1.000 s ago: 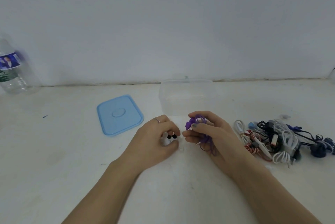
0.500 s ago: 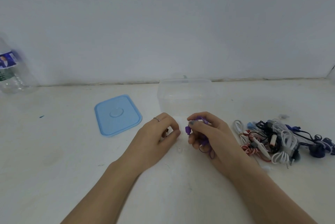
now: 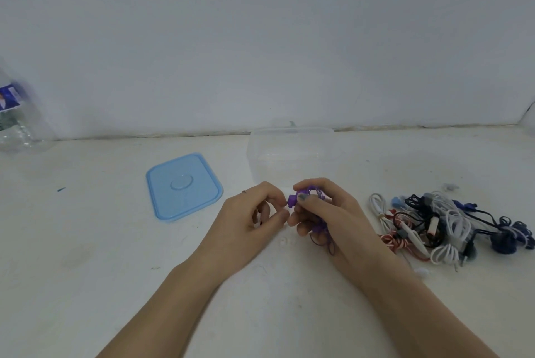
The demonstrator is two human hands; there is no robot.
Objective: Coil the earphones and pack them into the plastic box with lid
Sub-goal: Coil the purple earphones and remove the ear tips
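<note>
A single head-worn wide-angle camera looks forward and down from just above the person's forearms, close over the white surface (image 3: 86,242), facing the wall (image 3: 260,39) that runs across the upper frame.

wall (image 3: 260,39): plain pale grey-white, fills upper half, unmarked | table (image 3: 86,256): off-white, scuffed, small blue fleck near left edge | seam: dark uneven line where the table's far edge meets the wall | light: soft, even, dim, faint shadows | far-left edge: clear plastic bottle (image 3: 17,117), blue label
</note>
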